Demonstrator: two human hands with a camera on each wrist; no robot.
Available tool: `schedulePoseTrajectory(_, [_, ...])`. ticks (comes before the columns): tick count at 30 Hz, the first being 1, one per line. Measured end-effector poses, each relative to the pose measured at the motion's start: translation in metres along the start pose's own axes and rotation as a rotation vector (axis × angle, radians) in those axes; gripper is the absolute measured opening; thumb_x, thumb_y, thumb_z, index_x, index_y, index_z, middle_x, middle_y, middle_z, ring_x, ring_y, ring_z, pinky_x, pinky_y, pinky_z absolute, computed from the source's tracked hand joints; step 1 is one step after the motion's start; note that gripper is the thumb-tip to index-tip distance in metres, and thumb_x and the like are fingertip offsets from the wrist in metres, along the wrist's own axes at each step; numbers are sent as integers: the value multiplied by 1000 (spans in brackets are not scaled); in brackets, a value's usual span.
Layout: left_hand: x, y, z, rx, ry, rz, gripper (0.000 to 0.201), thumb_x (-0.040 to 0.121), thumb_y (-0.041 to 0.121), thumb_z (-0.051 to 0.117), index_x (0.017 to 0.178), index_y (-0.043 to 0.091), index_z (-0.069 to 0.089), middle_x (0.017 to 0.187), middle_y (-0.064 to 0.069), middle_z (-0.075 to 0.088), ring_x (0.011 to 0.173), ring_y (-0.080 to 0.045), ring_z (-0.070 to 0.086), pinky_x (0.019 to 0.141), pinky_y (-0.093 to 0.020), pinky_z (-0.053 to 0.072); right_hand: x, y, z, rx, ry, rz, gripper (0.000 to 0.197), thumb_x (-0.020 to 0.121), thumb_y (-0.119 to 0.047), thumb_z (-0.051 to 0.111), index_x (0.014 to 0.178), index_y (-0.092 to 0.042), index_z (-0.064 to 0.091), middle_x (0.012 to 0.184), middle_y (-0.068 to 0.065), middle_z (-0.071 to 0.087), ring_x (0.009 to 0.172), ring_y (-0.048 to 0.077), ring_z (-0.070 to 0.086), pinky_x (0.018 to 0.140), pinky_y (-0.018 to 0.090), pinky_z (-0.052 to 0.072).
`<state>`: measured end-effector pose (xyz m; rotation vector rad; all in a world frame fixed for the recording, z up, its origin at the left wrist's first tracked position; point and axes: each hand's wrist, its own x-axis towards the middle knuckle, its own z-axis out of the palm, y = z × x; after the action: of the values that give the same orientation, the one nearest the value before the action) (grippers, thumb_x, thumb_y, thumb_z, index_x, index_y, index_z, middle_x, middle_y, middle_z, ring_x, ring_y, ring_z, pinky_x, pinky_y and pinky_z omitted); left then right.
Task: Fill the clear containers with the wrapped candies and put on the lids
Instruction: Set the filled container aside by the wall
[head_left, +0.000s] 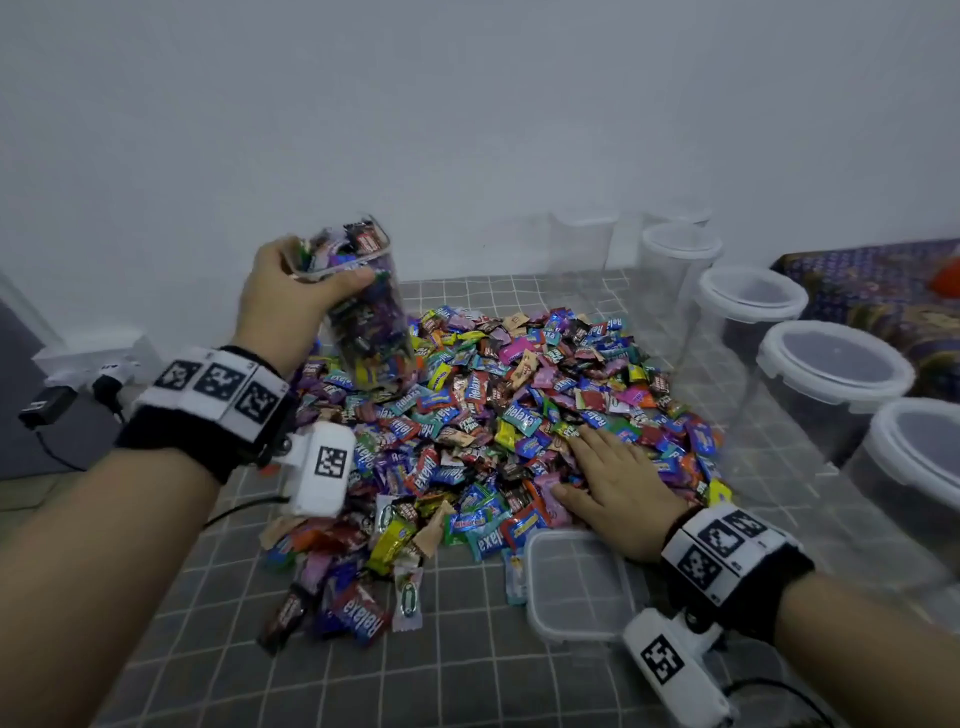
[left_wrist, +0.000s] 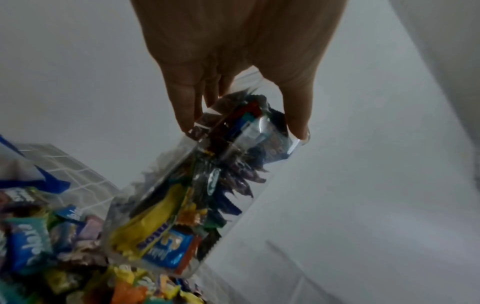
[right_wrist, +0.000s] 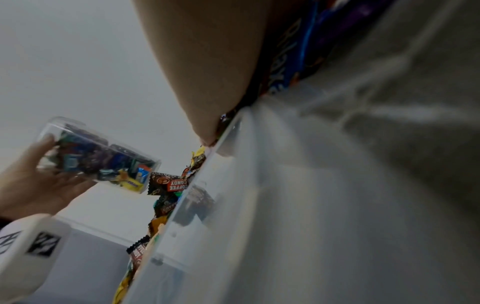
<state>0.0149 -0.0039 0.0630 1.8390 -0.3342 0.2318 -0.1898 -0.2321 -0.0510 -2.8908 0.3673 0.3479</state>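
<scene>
My left hand grips a clear container packed with wrapped candies by its open top rim. It hangs tilted, base down, just above the far left of the candy pile. In the left wrist view, thumb and fingers of the left hand pinch the rim of the container. My right hand lies flat with fingers spread on the near right of the pile. A clear lid lies by my right wrist; the right wrist view shows the lid under my palm.
Several lidded clear containers stand in a row along the right edge of the grey checked cloth. Patterned fabric lies behind them. A power adapter with cable sits on the floor at left. The wall is close behind.
</scene>
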Motion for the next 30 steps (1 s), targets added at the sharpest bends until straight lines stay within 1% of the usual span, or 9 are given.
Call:
schedulePoseTrajectory(2, [25, -11, 7, 29, 59, -8, 75, 63, 44, 83, 121, 9, 51, 117, -4, 61, 106, -20, 60, 95, -37, 49, 0, 1, 0, 11, 2, -4, 69, 98, -54, 22, 151, -16, 1, 159, 2, -7, 146, 17, -7, 116, 34, -3])
schedulePoseTrajectory(4, [48, -19, 15, 53, 122, -19, 76, 66, 42, 82, 125, 7, 49, 121, -3, 59, 107, -16, 57, 90, -22, 45, 0, 2, 0, 21, -1, -8, 74, 93, -61, 15, 151, -16, 0, 159, 1, -8, 146, 16, -8, 116, 33, -4])
schedulePoseTrajectory(5, [59, -23, 18, 67, 156, -30, 74, 69, 40, 81, 126, 6, 48, 122, -3, 57, 108, -15, 55, 88, -19, 42, 1, 2, 1, 28, -3, -11, 82, 86, -67, 8, 151, -17, 0, 159, 1, -8, 145, 15, -8, 115, 32, -5])
schedulePoseTrajectory(8, [86, -36, 27, 83, 229, -58, 74, 71, 39, 80, 127, 5, 45, 127, -7, 55, 112, -19, 54, 85, -19, 40, 2, 4, 3, 47, 4, -27, 117, 55, -84, -15, 151, -19, -2, 158, -1, -9, 145, 13, -9, 114, 30, -7])
schedulePoseTrajectory(10, [102, -46, 32, 104, 262, -74, 75, 71, 38, 80, 126, 3, 44, 127, -9, 55, 112, -20, 55, 84, -20, 41, 3, 6, 5, 47, 3, -30, 131, 42, -86, -30, 151, -19, -2, 158, -2, -10, 145, 13, -10, 112, 28, -10])
schedulePoseTrajectory(16, [134, -74, 44, 134, 269, -159, 88, 66, 44, 81, 132, 1, 41, 133, -12, 52, 117, -23, 54, 97, -30, 44, 4, 8, 6, 61, -4, -34, 126, 43, -84, -32, 150, -22, -6, 157, -6, -15, 142, 7, -17, 108, 25, -16])
schedulePoseTrajectory(20, [141, -91, 51, 131, 259, -214, 90, 69, 42, 80, 136, 1, 36, 137, -13, 49, 121, -24, 51, 102, -32, 41, 5, 9, 6, 74, -17, -43, 123, 45, -85, -30, 150, -23, -9, 155, -9, -18, 130, -2, -25, 109, 25, -17])
schedulePoseTrajectory(27, [150, -108, 45, 245, 106, -182, 75, 82, 33, 72, 138, 1, 34, 138, -16, 49, 125, -29, 48, 102, -34, 37, 5, 9, 5, 99, -24, -56, 112, 54, -82, -20, 150, -24, -9, 141, -18, -27, 130, -2, -26, 107, 25, -18])
schedulePoseTrajectory(30, [151, -106, 38, 324, 20, -216, 73, 84, 33, 69, 140, 1, 34, 139, -18, 47, 125, -33, 47, 102, -38, 38, 5, 9, 6, 103, -14, -57, 113, 53, -82, -21, 150, -24, -8, 146, -17, -24, 130, -2, -25, 108, 25, -17])
